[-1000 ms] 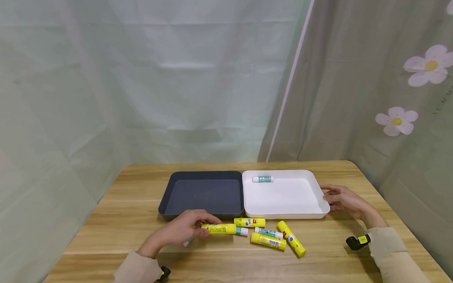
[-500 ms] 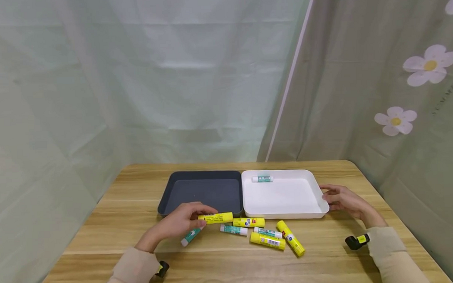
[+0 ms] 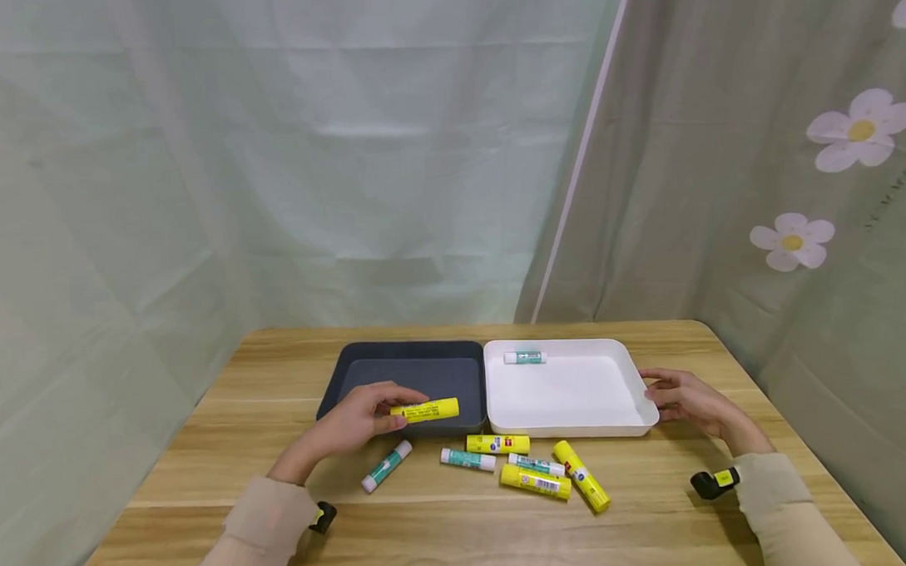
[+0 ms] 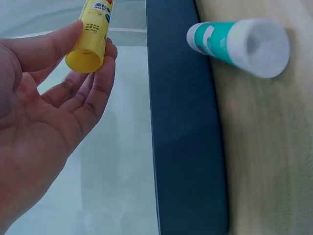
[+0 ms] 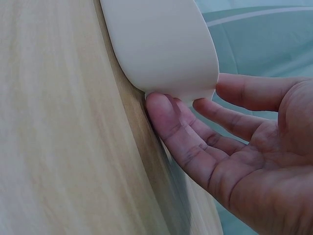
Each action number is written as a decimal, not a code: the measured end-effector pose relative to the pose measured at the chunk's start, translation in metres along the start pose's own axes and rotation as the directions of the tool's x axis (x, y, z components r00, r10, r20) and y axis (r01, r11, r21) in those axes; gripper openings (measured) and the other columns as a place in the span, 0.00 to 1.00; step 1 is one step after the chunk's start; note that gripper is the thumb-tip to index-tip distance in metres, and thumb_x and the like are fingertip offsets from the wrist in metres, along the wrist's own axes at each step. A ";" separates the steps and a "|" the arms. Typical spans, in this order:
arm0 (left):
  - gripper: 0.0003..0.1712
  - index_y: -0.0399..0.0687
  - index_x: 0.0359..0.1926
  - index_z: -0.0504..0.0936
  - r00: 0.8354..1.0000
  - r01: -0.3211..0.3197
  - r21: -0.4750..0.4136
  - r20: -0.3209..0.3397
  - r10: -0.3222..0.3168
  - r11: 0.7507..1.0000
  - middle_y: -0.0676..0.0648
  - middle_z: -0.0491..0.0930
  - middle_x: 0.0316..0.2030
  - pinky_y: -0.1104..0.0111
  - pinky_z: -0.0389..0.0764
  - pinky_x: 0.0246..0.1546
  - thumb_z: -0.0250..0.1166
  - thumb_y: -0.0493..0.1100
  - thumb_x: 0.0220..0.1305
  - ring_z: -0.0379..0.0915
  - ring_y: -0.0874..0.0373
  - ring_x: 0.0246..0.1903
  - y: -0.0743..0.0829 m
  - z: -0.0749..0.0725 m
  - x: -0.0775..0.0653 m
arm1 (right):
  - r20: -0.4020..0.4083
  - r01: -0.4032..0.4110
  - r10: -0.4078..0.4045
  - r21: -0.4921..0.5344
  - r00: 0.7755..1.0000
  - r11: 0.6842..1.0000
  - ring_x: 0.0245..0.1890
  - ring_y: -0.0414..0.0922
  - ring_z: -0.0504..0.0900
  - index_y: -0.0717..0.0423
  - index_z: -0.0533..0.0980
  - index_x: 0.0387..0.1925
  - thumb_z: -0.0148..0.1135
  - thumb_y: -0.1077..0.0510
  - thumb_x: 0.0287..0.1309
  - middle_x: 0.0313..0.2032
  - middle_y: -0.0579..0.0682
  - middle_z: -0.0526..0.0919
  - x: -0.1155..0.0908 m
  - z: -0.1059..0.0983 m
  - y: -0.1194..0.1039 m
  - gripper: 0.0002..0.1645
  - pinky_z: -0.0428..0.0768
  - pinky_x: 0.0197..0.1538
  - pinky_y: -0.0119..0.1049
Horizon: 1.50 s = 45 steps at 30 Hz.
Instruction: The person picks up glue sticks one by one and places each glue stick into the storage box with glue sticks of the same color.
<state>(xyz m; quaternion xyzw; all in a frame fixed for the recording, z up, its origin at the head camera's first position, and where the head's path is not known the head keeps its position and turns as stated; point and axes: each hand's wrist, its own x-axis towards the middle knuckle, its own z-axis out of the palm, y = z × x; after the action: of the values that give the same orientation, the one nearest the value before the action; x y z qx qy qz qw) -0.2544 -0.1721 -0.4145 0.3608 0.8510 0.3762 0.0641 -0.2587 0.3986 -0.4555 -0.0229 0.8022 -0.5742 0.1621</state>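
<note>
My left hand pinches a yellow glue stick between thumb and fingertips, above the dark grey tray. In the left wrist view the round end of this glue stick points toward the camera. My right hand touches the outer right side of the white tray; in the right wrist view its fingertips lie along the wall's lower edge. One white-and-green glue stick lies inside the white tray near its back wall.
In front of the trays, several glue sticks lie on the wooden table: yellow ones, such as the angled glue stick, and white-and-green ones, such as the leftmost glue stick. Curtains hang behind the table.
My left hand has lifted the yellow glue stick from over the table and carried it up and away over the dark grey tray. The right hand has stayed at the white tray.
</note>
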 end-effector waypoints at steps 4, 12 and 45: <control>0.20 0.48 0.64 0.83 1.000 0.006 0.001 -0.017 -0.006 1.000 0.48 0.84 0.54 0.60 0.81 0.53 0.66 0.37 0.73 0.79 0.52 0.52 -0.002 -0.003 0.004 | 0.004 0.002 -0.002 0.007 1.000 1.000 0.43 0.47 0.82 0.74 0.52 0.77 0.57 0.62 0.73 0.50 0.59 0.78 0.000 0.000 0.001 0.41 0.85 0.46 0.39; 0.21 0.47 0.65 0.82 0.999 0.028 0.006 -0.031 -0.027 1.000 0.47 0.83 0.54 0.61 0.82 0.50 0.65 0.36 0.73 0.79 0.54 0.50 -0.002 -0.009 0.014 | 0.003 -0.002 0.002 0.005 1.000 1.000 0.43 0.47 0.82 0.74 0.52 0.77 0.57 0.62 0.73 0.50 0.58 0.77 -0.001 0.000 0.000 0.41 0.85 0.46 0.39; 0.23 0.38 0.68 0.78 0.995 0.100 -0.079 -0.023 -0.102 0.992 0.37 0.79 0.61 0.50 0.81 0.55 0.60 0.32 0.75 0.78 0.42 0.57 -0.020 -0.043 0.063 | 0.006 0.007 -0.007 0.007 1.000 1.000 0.44 0.47 0.82 0.74 0.51 0.77 0.57 0.62 0.73 0.49 0.58 0.78 -0.001 0.001 -0.001 0.41 0.85 0.47 0.39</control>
<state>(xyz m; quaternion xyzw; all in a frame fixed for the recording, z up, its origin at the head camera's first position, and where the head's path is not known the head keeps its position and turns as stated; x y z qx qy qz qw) -0.3285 -0.1649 -0.3871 0.3094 0.8537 0.4102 0.0854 -0.2572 0.3976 -0.4547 -0.0266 0.7998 -0.5773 0.1625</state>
